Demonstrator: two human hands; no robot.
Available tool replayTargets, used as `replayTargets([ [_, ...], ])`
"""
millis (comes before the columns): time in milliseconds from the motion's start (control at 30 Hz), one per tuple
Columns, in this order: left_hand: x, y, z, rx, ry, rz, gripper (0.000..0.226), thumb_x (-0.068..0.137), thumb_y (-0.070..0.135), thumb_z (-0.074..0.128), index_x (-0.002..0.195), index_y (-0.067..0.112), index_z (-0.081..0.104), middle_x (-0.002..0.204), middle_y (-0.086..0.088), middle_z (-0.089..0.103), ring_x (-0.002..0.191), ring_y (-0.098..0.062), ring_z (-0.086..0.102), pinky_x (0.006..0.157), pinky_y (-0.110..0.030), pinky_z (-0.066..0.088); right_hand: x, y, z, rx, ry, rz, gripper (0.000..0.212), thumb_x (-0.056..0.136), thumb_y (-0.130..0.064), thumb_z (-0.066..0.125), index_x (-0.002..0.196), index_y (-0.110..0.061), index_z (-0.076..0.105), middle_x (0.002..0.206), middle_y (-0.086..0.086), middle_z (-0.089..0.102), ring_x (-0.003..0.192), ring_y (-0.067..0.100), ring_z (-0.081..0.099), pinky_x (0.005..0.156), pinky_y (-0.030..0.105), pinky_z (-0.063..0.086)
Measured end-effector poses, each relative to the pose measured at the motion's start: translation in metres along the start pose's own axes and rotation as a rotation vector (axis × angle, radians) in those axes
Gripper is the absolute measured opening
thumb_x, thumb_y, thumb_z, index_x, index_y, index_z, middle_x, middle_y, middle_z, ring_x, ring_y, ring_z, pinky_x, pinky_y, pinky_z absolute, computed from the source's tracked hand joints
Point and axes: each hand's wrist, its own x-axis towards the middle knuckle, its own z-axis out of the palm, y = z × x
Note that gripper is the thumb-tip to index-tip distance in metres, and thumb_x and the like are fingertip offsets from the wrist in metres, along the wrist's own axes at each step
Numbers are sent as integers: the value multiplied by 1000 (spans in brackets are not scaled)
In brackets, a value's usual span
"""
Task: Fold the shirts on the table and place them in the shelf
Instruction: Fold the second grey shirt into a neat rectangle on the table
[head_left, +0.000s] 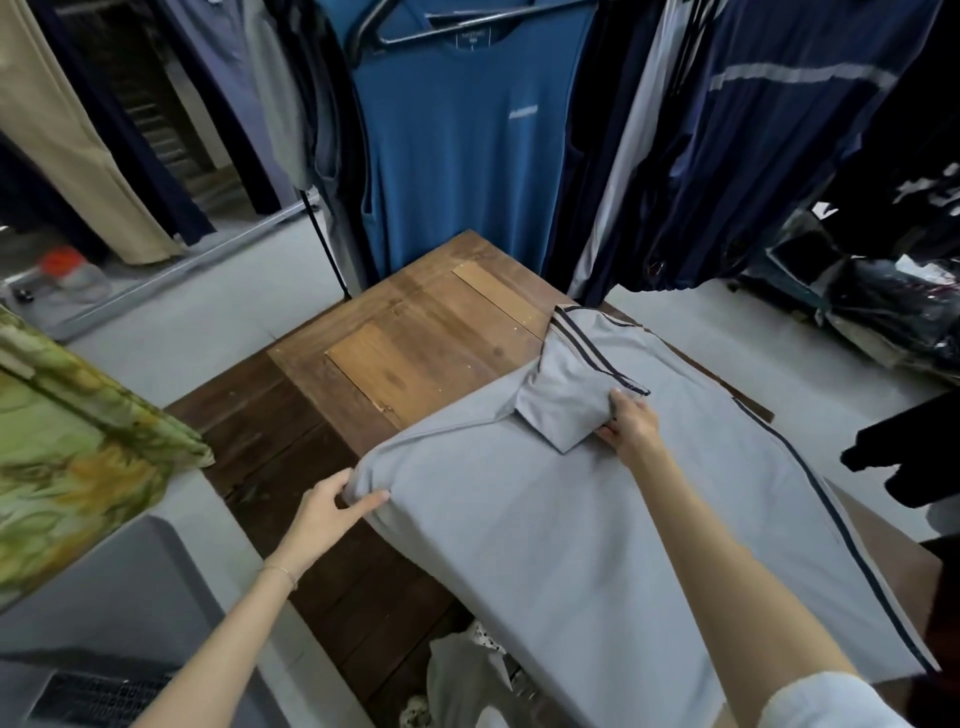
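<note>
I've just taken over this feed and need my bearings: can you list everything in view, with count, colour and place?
grey shirt: one, grey with dark side stripes, spread on the table, sleeve folded in
table: one, brown wood, centre
blue top: one, blue, on a hanger behind the table
hanging clothes: several, navy and white, upper right
patterned cloth: one, green and yellow, left
left hand: pinches the shirt's left edge
right hand: grips the folded sleeve

A light grey shirt with dark navy side stripes lies spread flat across the right part of the wooden desk, its striped sleeve folded inward over the body near the far end, its near end overhanging the desk's edge.
</note>
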Motion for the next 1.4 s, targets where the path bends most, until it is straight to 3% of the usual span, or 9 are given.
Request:
replayTargets([
  [267,-64,54,16,250,173,352,24,89,24,61,74,21,42,64,3,47,56,-10,49,53,-21,37,-31,-51,-40,114,27,-290,19,99,-20,47,82,-14,50,73,4,55,59,14,56,42,20,48],
  [367,-81,48,46,382,124,351,25,88,20,60,75,27,40,66,10,47,59,-8,50,49,-21,35,-34,-29,-73,154,102,-197,17,98,-28,52,90,-13,55,81,3,59,68,13,60,44,20,51],
  [467,-87,35,72,423,104,342,29,88,17,59,75,26,35,64,5,44,55,-13,47,48,-30,40,-32,7,-97,-53,11,-15,43,87,-41,66,108,-5,54,92,9,62,77,25,64,59,32,58],
  [667,-103,38,93,453,131,436,27,86,13,58,83,24,34,70,7,39,52,-14,51,42,-24,39,-43,36,-113,-119,-33,-31,16,90,-8,62,100,4,58,76,15,58,64,24,61,49,26,58],
  [767,-108,25,98,479,142,409,37,85,4,57,81,27,28,73,7,35,49,-16,45,41,-24,32,-38,40,-112,-117,-3,-68,7,92,-7,60,89,-2,56,73,15,57,48,16,62,45,21,54],
  [933,-118,31,103,416,305,461,17,90,10,42,75,15,37,72,0,38,46,-18,39,40,-29,36,-33,42,-111,-114,11,-101,12,92,-8,60,84,-6,51,72,15,55,40,12,60,43,22,53],
  [1133,-119,0,113,690,-221,286,19,91,35,52,82,23,41,79,10,49,69,-13,55,62,-30,45,-32,43,-111,-100,11,-111,10,93,-7,59,92,-5,50,71,14,52,39,11,59,42,21,52],
  [1300,-113,18,88,526,122,472,22,93,35,51,74,24,46,66,9,41,58,-9,47,49,-24,45,-36,42,-110,-122,32,-106,10,92,-8,59,95,-3,51,69,14,53,40,12,60,42,21,52],
  [1400,-92,34,79,483,190,640,13,94,28,50,88,20,59,86,11,53,80,-4,49,65,-17,46,-44,36,-109,-103,30,-72,13,91,-8,52,79,-4,53,70,13,55,54,21,62,45,25,56],
])
